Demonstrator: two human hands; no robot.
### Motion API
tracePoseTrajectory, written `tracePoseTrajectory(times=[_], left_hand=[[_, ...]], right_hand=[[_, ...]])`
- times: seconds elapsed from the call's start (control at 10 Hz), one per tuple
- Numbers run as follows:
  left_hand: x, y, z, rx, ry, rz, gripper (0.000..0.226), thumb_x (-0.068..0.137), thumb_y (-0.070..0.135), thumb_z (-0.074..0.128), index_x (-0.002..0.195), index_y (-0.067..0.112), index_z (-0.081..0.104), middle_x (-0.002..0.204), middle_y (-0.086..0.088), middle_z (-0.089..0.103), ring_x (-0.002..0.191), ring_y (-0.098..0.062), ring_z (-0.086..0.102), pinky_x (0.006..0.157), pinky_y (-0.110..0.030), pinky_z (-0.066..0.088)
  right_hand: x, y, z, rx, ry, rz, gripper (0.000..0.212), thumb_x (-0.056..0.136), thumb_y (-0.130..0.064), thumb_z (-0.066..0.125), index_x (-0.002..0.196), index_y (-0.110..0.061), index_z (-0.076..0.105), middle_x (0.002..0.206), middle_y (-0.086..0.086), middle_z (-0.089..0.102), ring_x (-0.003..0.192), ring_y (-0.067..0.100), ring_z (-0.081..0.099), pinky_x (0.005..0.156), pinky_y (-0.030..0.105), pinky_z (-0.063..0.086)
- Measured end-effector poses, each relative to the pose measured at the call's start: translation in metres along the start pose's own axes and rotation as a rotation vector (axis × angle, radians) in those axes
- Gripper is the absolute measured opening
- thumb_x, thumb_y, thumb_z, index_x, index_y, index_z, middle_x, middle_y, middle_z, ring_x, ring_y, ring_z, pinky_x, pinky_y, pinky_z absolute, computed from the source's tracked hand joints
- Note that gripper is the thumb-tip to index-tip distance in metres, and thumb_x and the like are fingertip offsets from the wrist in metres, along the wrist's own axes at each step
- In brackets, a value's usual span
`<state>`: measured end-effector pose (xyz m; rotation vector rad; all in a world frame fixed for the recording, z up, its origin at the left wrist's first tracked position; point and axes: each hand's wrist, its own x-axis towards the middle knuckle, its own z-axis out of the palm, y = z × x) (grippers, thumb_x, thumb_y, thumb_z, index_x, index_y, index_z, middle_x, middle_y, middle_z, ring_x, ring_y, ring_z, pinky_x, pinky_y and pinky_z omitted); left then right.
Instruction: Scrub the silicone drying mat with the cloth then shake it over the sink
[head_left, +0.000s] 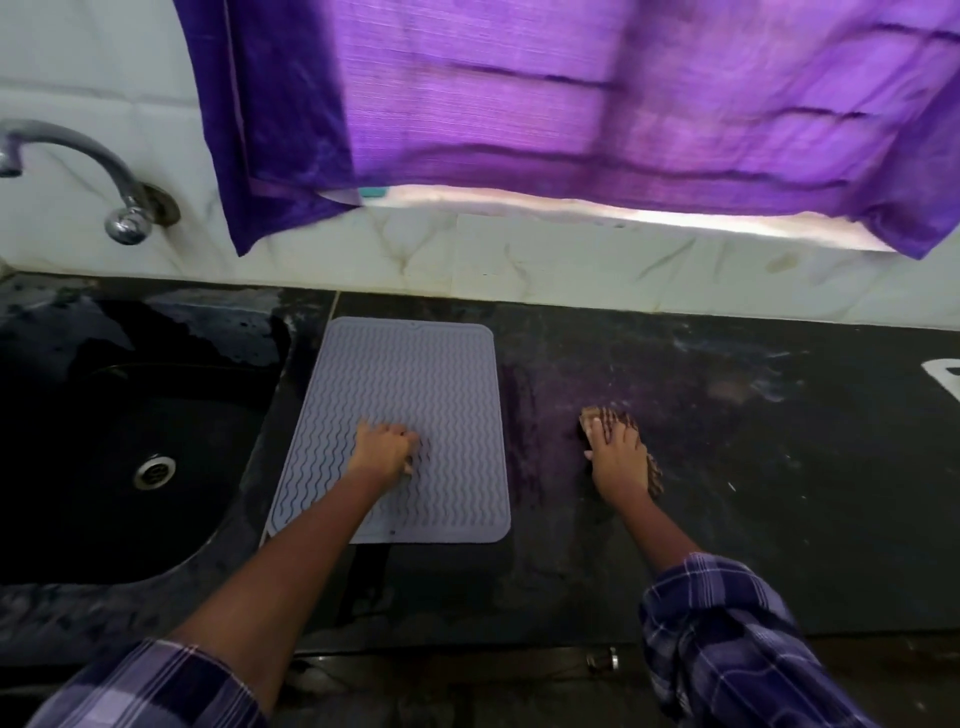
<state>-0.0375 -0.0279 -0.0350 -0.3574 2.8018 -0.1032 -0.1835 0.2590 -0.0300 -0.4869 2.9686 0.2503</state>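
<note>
Head view: a grey rectangular silicone drying mat with wavy ridges (410, 415) lies flat on the dark stone counter (701, 467), just beside the black sink basin (104, 415) at its left. The left hand (384, 448) presses down on the mat's middle, fingers curled, gripping nothing. The right hand (618, 457) rests palm-down on a brown striped cloth (605, 415) on the counter, well right of the mat; whether it grips the cloth cannot be told.
</note>
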Motion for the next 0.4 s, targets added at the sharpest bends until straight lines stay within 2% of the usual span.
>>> tracePoseTrajectory(times=[0.1, 0.2, 0.3, 0.4], left_hand=[[-0.004, 0.003, -0.005, -0.002, -0.030, -0.010, 0.044, 0.094, 0.035, 0.053, 0.135, 0.018, 0.048, 0.142, -0.004, 0.047, 0.131, -0.023, 0.043, 0.115, -0.052, 0.022], [-0.008, 0.007, -0.014, -0.019, -0.050, -0.010, 0.046, 0.096, 0.037, 0.049, 0.137, 0.015, 0.047, 0.143, -0.007, 0.045, 0.133, -0.025, 0.041, 0.113, -0.049, 0.024], [-0.017, 0.006, -0.013, 0.004, 0.010, 0.006, 0.042, 0.099, 0.032, 0.043, 0.136, 0.012, 0.047, 0.141, -0.009, 0.047, 0.131, -0.027, 0.042, 0.110, -0.045, 0.027], [-0.028, 0.002, -0.002, 0.041, 0.097, 0.013, 0.038, 0.099, 0.019, 0.041, 0.135, 0.009, 0.045, 0.138, -0.011, 0.049, 0.127, -0.028, 0.045, 0.110, -0.040, 0.029]], right_hand=[[0.005, -0.012, -0.016, -0.015, -0.039, 0.083, 0.047, 0.101, -0.034, 0.035, 0.143, -0.014, 0.030, 0.143, 0.017, 0.038, 0.131, 0.033, 0.036, 0.105, 0.043, 0.035], [0.004, -0.032, -0.033, 0.011, 0.059, 0.064, 0.048, 0.098, -0.030, 0.041, 0.142, -0.013, 0.032, 0.140, 0.015, 0.041, 0.129, 0.032, 0.039, 0.104, 0.042, 0.036], [-0.014, -0.061, -0.033, 0.116, 0.195, -0.062, 0.050, 0.097, -0.030, 0.043, 0.143, -0.015, 0.033, 0.141, 0.015, 0.041, 0.126, 0.032, 0.042, 0.102, 0.044, 0.037], [-0.032, -0.091, -0.025, 0.192, 0.208, -0.122, 0.051, 0.098, -0.032, 0.041, 0.145, -0.016, 0.031, 0.148, 0.013, 0.038, 0.131, 0.031, 0.041, 0.106, 0.048, 0.032]])
